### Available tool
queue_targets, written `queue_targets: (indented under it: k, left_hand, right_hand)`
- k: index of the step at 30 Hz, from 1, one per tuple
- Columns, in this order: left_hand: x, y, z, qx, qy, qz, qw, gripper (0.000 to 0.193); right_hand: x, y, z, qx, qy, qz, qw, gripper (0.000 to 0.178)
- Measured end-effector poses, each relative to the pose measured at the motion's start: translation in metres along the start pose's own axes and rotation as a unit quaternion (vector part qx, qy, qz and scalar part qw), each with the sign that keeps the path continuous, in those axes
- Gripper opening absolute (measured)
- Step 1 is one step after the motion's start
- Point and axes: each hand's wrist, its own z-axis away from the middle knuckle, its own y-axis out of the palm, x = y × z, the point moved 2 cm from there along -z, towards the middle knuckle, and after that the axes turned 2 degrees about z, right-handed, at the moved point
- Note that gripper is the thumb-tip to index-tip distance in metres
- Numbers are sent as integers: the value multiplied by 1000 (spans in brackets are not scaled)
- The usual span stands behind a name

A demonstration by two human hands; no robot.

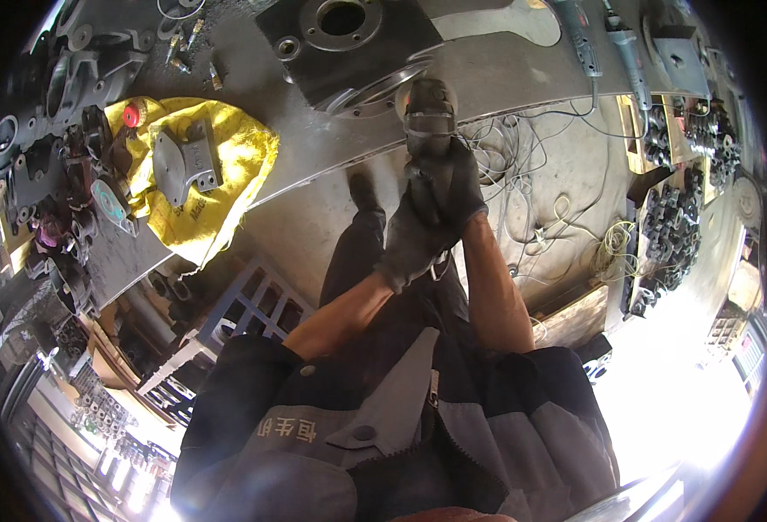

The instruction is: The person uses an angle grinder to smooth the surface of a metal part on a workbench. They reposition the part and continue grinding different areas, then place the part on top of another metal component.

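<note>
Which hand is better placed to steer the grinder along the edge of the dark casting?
Probably the right hand: it sits further forward on the grinder, near the dark casting. The left hand holds behind.

Yellow sack point(218, 165) lies crumpled on my workbench point(314, 143), left of centre, with dark print along its lower fold and a grey metal bracket point(183, 161) resting on top. A small round red-and-white label or cap point(131, 113) sits at its upper left corner. No signs or screens that I can make out.
</note>
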Motion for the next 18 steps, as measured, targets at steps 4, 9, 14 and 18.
queue_targets:
  k: [4, 9, 14, 18]
  left_hand:
    - [1, -7, 4, 29, -21, -30, 999, 83]
    - [13, -11, 10, 25, -21, 18, 999, 90]
    - [9, -11, 28, 49, -24, -41, 998, 94]
    - [-5, -16, 40, 22, -5, -103, 994, 93]
  right_hand:
    - [10, 4, 8, -26, 0, 6, 1000, 47]
    - [-2, 12, 12, -1, 46, -82, 996, 45]
    - [-11, 20, 24, -8, -144, 212, 967, 40]
    - [-8, 14, 41, -9, 37, -74, 997, 40]
